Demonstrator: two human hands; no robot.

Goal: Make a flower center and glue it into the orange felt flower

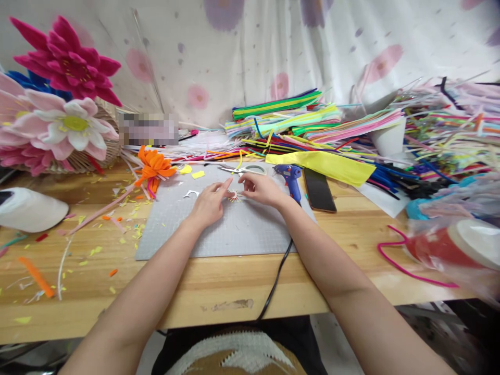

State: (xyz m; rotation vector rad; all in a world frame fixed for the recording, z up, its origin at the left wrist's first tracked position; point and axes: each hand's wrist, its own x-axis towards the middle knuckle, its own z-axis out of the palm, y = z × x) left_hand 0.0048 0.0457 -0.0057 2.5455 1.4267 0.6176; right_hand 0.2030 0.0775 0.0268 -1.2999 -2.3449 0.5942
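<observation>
A small fringed, pale yellow piece (234,196) is between my two hands over the grey cutting mat (242,234). My left hand (210,204) is closed at the left side of this piece, its index finger pointing up and right. On the other side, my right hand (260,188) curls its fingers toward the piece; whether it grips the edge is too small to tell. Scissors (253,170) lie just beyond my hands. Yellow scraps (198,174) and a white cut-out (191,194) rest on the mat to the left.
A blue glue gun (291,179) with a black cable and a dark phone (319,190) lie right of the mat. Bundled coloured stems (277,107) fill the back. An orange flower (154,165) is at left, a red cup (437,242) at right.
</observation>
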